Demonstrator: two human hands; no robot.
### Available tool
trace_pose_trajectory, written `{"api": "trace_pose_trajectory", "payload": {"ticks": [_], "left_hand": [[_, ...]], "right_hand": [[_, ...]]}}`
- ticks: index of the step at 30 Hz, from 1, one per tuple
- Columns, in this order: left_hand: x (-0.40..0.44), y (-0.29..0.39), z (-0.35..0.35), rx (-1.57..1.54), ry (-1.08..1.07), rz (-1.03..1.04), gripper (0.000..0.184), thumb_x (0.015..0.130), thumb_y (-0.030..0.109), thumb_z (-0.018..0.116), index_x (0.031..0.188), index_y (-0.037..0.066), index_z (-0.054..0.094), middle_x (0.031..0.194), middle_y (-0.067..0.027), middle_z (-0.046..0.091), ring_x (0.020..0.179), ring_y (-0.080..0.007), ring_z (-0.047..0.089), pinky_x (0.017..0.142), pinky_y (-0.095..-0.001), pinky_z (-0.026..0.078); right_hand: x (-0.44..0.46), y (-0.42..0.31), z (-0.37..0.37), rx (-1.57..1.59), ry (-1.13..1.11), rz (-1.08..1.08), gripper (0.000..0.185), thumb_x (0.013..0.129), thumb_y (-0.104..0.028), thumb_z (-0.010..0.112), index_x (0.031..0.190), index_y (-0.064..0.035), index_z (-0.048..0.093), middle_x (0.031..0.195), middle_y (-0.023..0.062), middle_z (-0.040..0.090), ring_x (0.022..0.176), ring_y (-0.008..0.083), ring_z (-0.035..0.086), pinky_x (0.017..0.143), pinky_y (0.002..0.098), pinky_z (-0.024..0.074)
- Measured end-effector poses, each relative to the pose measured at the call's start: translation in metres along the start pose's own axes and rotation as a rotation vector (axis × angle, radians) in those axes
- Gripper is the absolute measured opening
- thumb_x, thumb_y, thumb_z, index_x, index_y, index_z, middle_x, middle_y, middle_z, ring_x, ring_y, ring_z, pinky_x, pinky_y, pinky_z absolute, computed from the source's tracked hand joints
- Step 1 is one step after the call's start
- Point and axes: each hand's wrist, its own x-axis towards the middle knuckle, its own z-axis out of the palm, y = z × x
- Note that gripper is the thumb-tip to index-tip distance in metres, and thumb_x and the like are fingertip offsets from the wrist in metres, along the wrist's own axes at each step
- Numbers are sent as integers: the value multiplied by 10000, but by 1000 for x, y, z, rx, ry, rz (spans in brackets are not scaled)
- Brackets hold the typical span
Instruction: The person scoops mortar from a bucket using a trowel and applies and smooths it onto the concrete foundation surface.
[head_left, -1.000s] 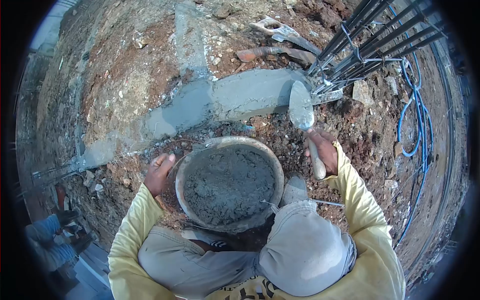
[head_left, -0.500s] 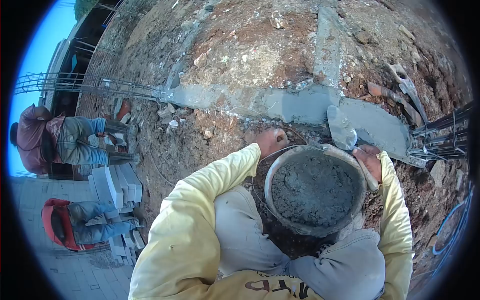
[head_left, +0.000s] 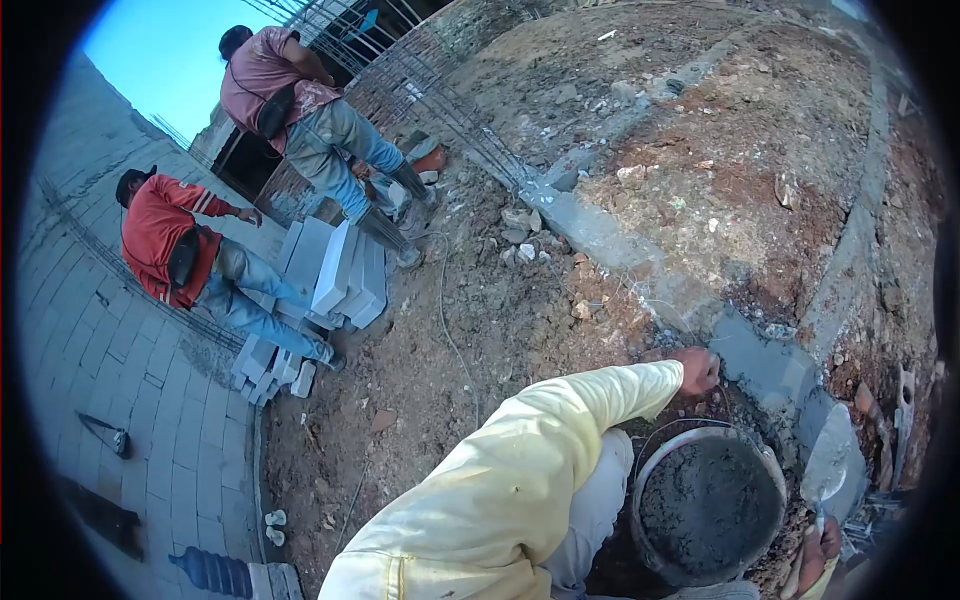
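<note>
My right hand [head_left: 822,545], at the lower right, is closed round the handle of a trowel [head_left: 830,455]. The blade is smeared with grey mortar and points up, over the grey mortar strip [head_left: 765,365]. To the left of that hand stands a round bucket [head_left: 640,490] of wet mortar [head_left: 710,505], with a thin wire handle arching over its rim. My left hand [head_left: 697,370] is curled into a fist just beyond the bucket, close to the strip. Whatever its fingers may hold is hidden.
Two people [head_left: 290,100] [head_left: 185,245] stand at the left near stacked grey blocks [head_left: 345,275]. Rebar cages [head_left: 470,130] lie beyond. A block wall [head_left: 150,400] runs down the left side. Another tool [head_left: 905,415] lies at the right edge on rough soil.
My view has swung left and tilted, so the people and blocks show more fully and the bucket sits further right. My right hand still grips the trowel; my left stays curled.
</note>
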Motion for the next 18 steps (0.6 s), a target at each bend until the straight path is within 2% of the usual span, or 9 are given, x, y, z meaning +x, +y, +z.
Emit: {"api": "trace_pose_trajectory", "payload": {"ticks": [1,4,5,8,11,14,18], "left_hand": [[8,-8,-2,54,98,-23,282,810,275,581,923,44,696,919,-218,694,887,-399,671,809,-485,527],[11,17,-59,199,154,-142,264,852,263,543,917,49,684,925,-221,684,906,-408,651,828,-500,509],[37,-12,-53,283,197,-105,282,860,265,533,936,39,683,976,-227,683,941,-407,653,861,-498,512],[69,-11,-88,241,260,-333,288,862,270,546,948,29,680,997,-231,681,963,-407,653,871,-489,512],[66,16,-107,-125,537,-387,298,867,283,551,955,31,684,996,-236,679,967,-402,654,871,-480,513],[71,11,-88,-314,596,-382,313,877,300,557,976,34,689,1000,-239,677,965,-404,653,873,-476,512],[55,-11,-60,-192,525,-490,338,857,287,555,1037,38,694,1034,-239,679,1017,-389,654,917,-465,508]], "right_hand": [[-4,-6,-2,-25,-3,8,216,964,-273,581,967,-57,576,678,-57,450,582,52,388,517,257,299],[-11,-26,1,-101,-38,27,222,958,-269,588,992,-49,574,695,-47,463,598,66,406,532,265,315],[-13,-34,5,-126,-56,33,225,956,-267,590,1000,-47,573,701,-43,468,603,71,412,537,268,321],[-19,-54,30,-182,-135,38,237,950,-263,597,1025,-39,570,719,-32,481,619,84,429,552,276,338],[-22,-68,62,-241,-234,39,252,945,-258,604,1050,-32,567,737,-22,494,635,98,447,567,284,354],[-21,-80,92,-297,-338,13,271,939,-254,611,1075,-24,565,754,-11,507,651,112,464,582,292,371],[-16,-98,104,-408,-414,-16,299,931,-248,620,1108,-14,561,778,3,524,672,130,487,601,302,394]]}}
